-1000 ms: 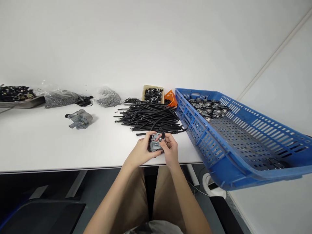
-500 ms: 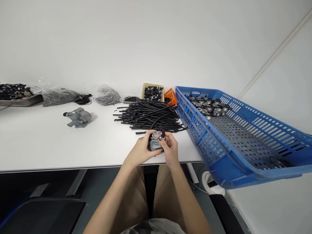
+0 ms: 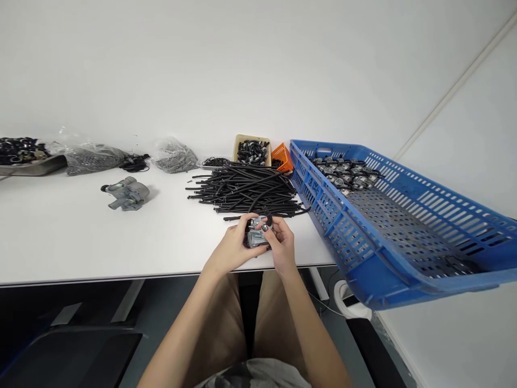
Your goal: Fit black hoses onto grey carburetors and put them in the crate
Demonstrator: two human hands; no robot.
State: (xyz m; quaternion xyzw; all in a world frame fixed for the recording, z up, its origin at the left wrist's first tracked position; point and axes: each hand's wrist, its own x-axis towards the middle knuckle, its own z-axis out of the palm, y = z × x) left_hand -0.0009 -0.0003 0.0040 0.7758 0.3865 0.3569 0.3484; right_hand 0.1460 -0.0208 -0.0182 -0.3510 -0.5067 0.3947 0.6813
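Observation:
A grey metal carburetor (image 3: 256,238) is held between both hands just above the table's front edge. My left hand (image 3: 228,245) wraps round its left side, with the thumb along the near side. My right hand (image 3: 284,245) closes on its right side, and the thumb presses near a short curved black hose (image 3: 269,220) at the top. Fingers cover much of the part. Right behind the hands lies a pile of black rubber hoses (image 3: 246,188). Another carburetor (image 3: 127,194) rests alone on the left of the table.
To the right, a blue plastic crate (image 3: 363,253) holds several carburetors (image 3: 343,175) at its far end. Along the wall stand a cream bin (image 3: 236,149), an orange basket (image 3: 286,156), clear bags of small parts (image 3: 175,156) and a metal tray (image 3: 40,168).
The view has shifted very slightly. Both hands keep the same grip on the carburetor, with only a tiny movement of the fingers at its top.

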